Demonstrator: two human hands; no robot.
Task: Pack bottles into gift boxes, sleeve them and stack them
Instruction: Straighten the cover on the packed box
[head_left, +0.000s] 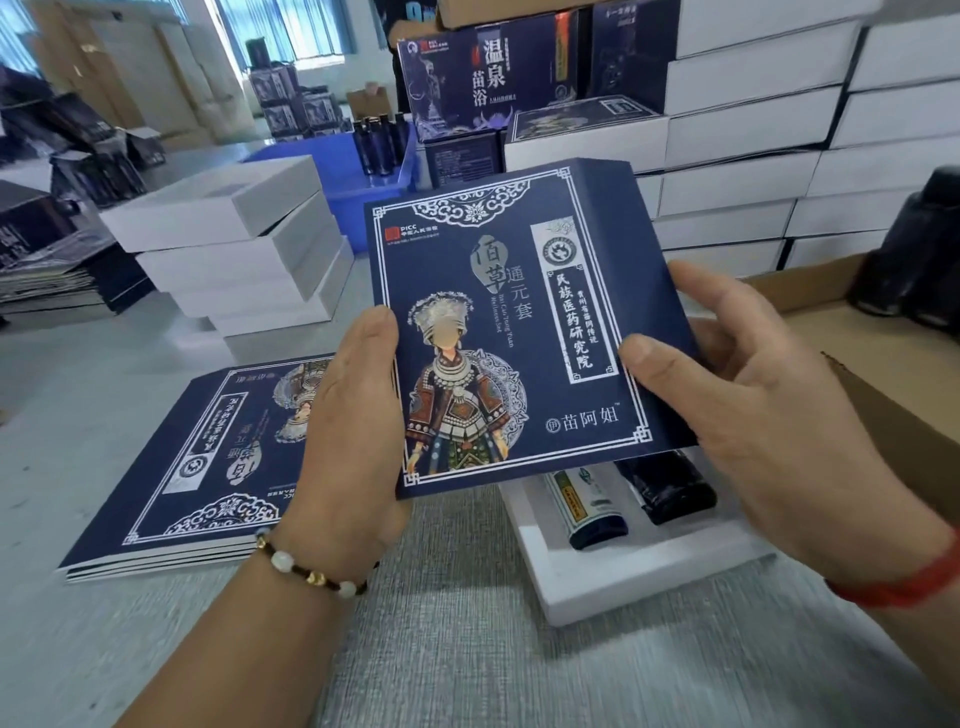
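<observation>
Head view: my left hand (358, 415) pinches left edge of blue sleeve (514, 332), my right hand (748, 395) pinches right edge, sleeve held tilted above white gift box (613, 566). Two bottles (587, 509) lie inside box. Flat sleeve stack (171, 467) lies left; bare table (493, 654) near me.
</observation>
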